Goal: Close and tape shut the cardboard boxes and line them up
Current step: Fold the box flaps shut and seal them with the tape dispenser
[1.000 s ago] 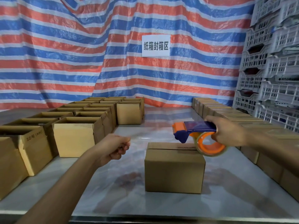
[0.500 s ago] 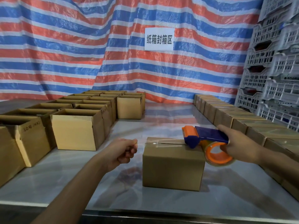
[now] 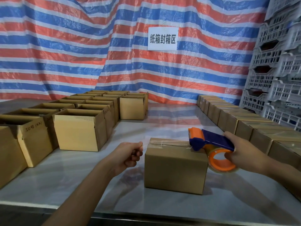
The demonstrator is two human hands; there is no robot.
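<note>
1 closed cardboard box sits near the front of the table, well apart from the open boxes on the left and the row of taped boxes along the right. The right hand grips the tape dispenser, whose nose rests on the box's top seam, with clear tape laid leftward from it. The left hand hovers just beside the box's left edge, fingers curled into a fist with nothing visible inside.
</note>
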